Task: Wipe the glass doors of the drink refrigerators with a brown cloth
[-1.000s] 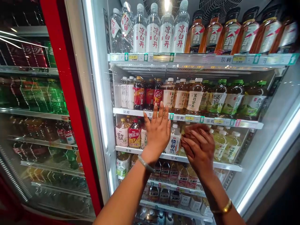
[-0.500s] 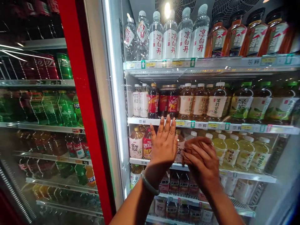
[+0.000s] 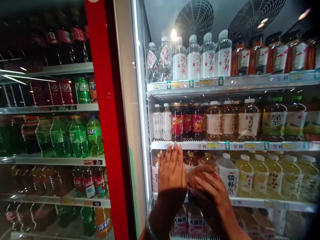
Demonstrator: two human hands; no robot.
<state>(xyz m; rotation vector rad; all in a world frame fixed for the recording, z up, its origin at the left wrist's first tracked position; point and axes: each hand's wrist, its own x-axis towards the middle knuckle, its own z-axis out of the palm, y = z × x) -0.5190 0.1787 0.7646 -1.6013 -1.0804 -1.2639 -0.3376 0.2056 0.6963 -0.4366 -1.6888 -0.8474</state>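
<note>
Both hands reach into the open cooler at the third shelf (image 3: 250,201). My left hand (image 3: 172,173) stands upright and flat, fingers stretched together, its palm against the bottles at the shelf's left end, fingertips reaching the shelf rail (image 3: 250,146) above. My right hand (image 3: 210,191) lies just to its right, fingers curled leftward over amber-capped bottles (image 3: 191,159); what it grips is hidden. A white-labelled bottle (image 3: 228,175) stands right beside the right hand.
Yellow-green drink bottles (image 3: 260,173) fill the shelf to the right. Tea bottles (image 3: 247,120) stand above, water bottles (image 3: 195,60) on top, small bottles (image 3: 192,223) below. A red door frame (image 3: 107,116) separates a closed cooler with green soda bottles (image 3: 77,136) at left.
Both hands have slid left along the third shelf; the white-labelled bottle now stands to the right of my right hand. The view has tilted up and swung left.
</note>
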